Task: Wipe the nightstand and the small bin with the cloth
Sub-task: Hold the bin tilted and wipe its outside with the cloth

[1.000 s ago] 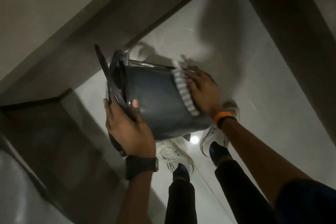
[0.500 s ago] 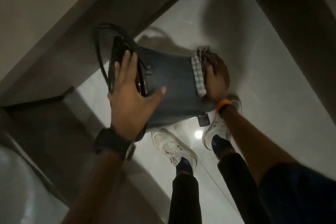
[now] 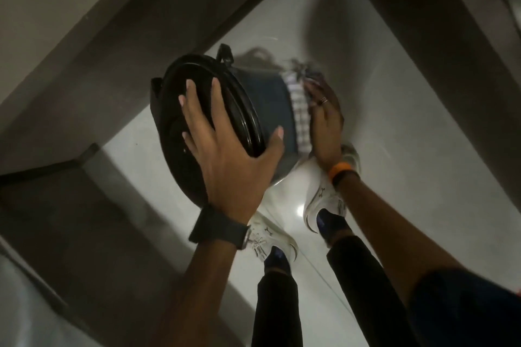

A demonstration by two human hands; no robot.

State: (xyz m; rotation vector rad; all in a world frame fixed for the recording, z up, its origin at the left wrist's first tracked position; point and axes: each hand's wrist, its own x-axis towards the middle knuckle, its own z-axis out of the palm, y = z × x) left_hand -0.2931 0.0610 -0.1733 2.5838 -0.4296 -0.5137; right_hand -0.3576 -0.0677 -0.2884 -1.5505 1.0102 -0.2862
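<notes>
We see the bin (image 3: 265, 110) held up off the floor (image 3: 394, 132), tipped on its side between both hands, lid end toward the left. Left hand (image 3: 225, 155) is spread flat over the black lid (image 3: 203, 104), fingers splayed, thumb hooked over the lid rim onto the bin wall, so it grips the bin. Black watch (image 3: 218, 227) on that wrist. Right hand (image 3: 327, 124) presses the checked cloth (image 3: 300, 118) against the bin's base end; fingers are curled over the cloth, pinning it to the bin. Ring on one finger, orange band (image 3: 340, 170) on the wrist. The cloth's upper part is blurred. Under the bin we see white shoes (image 3: 324, 203) and dark trouser legs on the glossy pale floor. Dark furniture edges run along the left and upper right; we cannot tell which is the nightstand.
</notes>
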